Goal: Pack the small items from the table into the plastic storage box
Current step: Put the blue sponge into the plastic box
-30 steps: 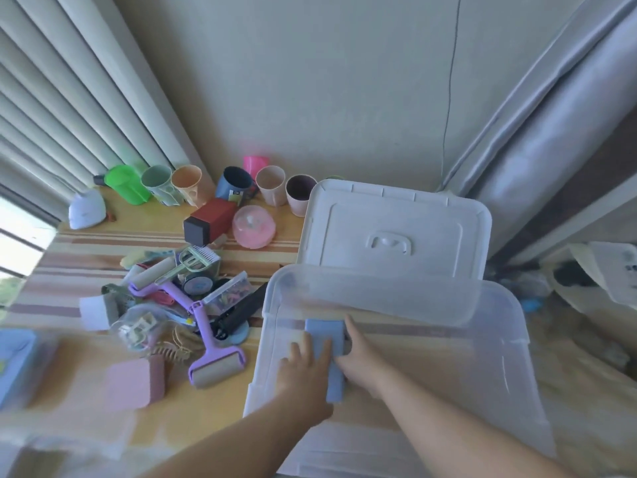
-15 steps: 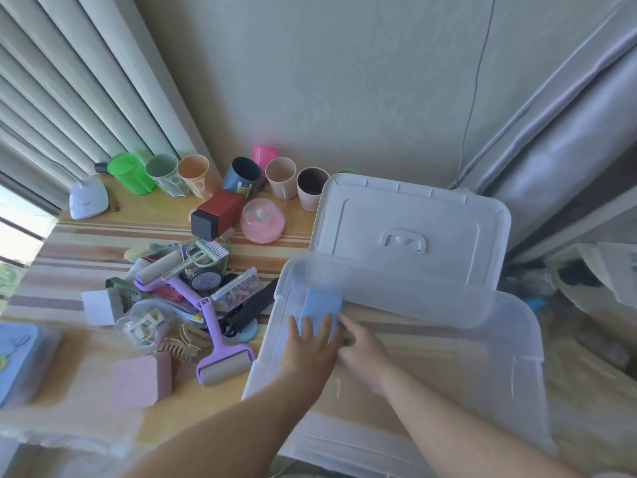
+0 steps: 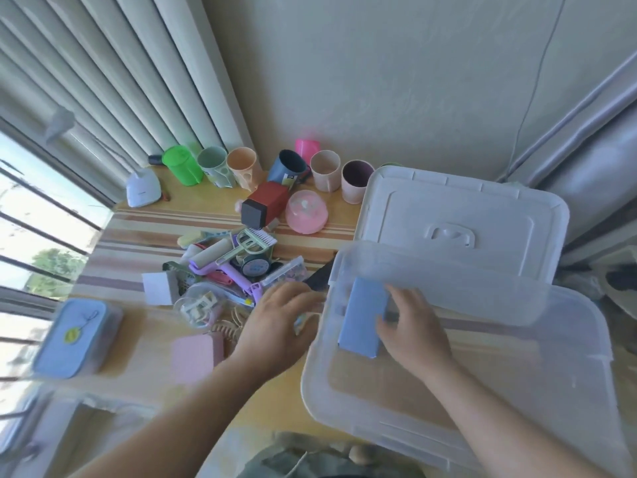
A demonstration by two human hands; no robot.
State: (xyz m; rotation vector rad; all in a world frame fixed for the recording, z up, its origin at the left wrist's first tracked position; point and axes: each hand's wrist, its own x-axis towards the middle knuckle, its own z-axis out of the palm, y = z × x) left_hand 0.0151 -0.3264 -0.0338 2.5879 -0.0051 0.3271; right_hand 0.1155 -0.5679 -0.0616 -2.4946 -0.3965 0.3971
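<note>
The clear plastic storage box (image 3: pixel 482 439) stands open on the right of the table, its white lid (image 3: pixel 462 219) propped behind it. A flat blue block (image 3: pixel 362 319) lies in the box's far left corner. My right hand (image 3: pixel 413 329) is inside the box and grips the block's right edge, thumb on its face. My left hand (image 3: pixel 279 326) is outside the box, blurred, fingers relaxed, over the head of the purple lint roller (image 3: pixel 255 288) in the pile of small items (image 3: pixel 224 267).
Several cups (image 3: pixel 241 167) line the wall, with a red box (image 3: pixel 265 208) and a pink dome (image 3: pixel 306 212) in front of them. A pink block (image 3: pixel 193 360), a white block (image 3: pixel 158 288) and a blue case (image 3: pixel 72 336) lie left of the pile.
My left hand has let go of the blue block and moved left out of the box onto the pile. The right hand has stayed on the block.
</note>
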